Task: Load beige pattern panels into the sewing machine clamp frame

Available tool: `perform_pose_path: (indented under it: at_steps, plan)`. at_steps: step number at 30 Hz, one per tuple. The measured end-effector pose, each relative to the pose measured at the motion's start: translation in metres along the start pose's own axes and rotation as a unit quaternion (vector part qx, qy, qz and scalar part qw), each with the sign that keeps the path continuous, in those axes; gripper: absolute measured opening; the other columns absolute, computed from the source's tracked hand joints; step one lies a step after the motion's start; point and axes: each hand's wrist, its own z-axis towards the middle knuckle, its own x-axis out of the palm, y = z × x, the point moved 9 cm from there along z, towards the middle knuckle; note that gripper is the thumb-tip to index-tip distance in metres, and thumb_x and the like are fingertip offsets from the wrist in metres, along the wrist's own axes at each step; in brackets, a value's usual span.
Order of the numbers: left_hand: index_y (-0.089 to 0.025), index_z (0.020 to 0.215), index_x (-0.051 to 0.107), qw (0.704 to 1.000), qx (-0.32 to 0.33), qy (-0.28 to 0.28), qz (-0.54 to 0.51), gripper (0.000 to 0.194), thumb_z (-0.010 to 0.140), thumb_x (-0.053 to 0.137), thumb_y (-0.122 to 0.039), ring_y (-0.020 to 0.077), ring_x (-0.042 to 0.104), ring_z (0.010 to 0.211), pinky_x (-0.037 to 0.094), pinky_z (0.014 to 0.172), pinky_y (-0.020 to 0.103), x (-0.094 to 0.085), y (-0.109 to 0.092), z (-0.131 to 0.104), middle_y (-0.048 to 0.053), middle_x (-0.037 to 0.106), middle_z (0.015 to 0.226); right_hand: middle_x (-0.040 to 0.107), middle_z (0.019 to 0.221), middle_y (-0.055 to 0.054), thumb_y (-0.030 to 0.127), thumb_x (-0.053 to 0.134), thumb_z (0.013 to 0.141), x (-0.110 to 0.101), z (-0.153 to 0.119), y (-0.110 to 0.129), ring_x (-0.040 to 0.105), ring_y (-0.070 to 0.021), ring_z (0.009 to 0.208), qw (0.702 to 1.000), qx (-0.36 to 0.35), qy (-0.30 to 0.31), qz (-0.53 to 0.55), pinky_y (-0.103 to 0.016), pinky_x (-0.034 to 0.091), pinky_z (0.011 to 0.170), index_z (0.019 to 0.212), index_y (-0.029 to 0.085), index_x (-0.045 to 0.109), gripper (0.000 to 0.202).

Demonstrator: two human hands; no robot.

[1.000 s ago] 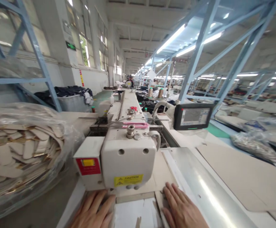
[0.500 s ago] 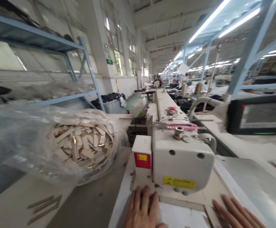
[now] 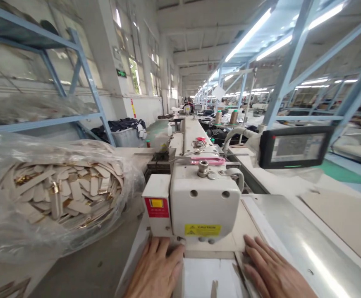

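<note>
Flat and open, left hand [image 3: 157, 269] pressed on the counter [image 3: 292, 231] just below the sewing machine [image 3: 203, 203]; right hand [image 3: 271, 271] likewise spread, fingers resting on the beige panel [image 3: 245, 225] under the machine head. Off to the left, plastic bag [image 3: 22, 231] stuffed with beige strips [image 3: 62, 192]. Behind right, screen [image 3: 295, 147].

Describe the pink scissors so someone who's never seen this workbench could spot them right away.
Start at the white sewing machine head above the left hand and right hand. On its top, behind the metal knob, lie the scissors, the only pink-handled thing there.
</note>
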Motion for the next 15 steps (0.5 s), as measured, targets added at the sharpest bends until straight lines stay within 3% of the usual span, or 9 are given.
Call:
perform_pose_path:
  at_steps: [5, 12, 15]
  plan:
    - [-0.022, 0.141, 0.057, 0.999, -0.003, 0.034, 0.025, 0.052, 0.092, 0.043, -0.01, 0.0385, 0.057, 0.123, 0.05, 0.103, 0.062, 0.004, -0.002, -0.001, 0.016, 0.061, 0.136, 0.063, 0.13, -0.016, 0.038, 0.046, 0.099, 0.019, -0.015, 0.004, 0.066, -0.0364, 0.111, 0.999, -0.017, 0.03, 0.036, -0.043, 0.066, 0.077, 0.128, 0.014, 0.068, 0.043]
    - [-0.016, 0.135, 0.061, 0.999, 0.029, -0.021, 0.003, 0.046, 0.089, 0.052, -0.015, 0.0368, 0.059, 0.121, 0.052, 0.104, 0.058, 0.013, 0.006, -0.003, 0.016, 0.064, 0.134, 0.067, 0.121, -0.021, 0.042, 0.047, 0.097, 0.016, -0.01, -0.002, 0.07, -0.0374, 0.101, 1.0, 0.015, 0.016, -0.016, -0.041, 0.067, 0.07, 0.118, 0.006, 0.073, 0.049]
    - [-0.013, 0.131, 0.063, 0.999, -0.017, -0.034, -0.034, 0.044, 0.088, 0.054, -0.013, 0.0342, 0.056, 0.125, 0.048, 0.109, 0.054, 0.011, 0.016, -0.005, 0.016, 0.063, 0.133, 0.065, 0.126, -0.018, 0.045, 0.047, 0.097, 0.026, -0.029, -0.01, 0.07, -0.0338, 0.105, 0.997, 0.062, 0.012, 0.042, -0.039, 0.067, 0.076, 0.123, 0.007, 0.07, 0.051]
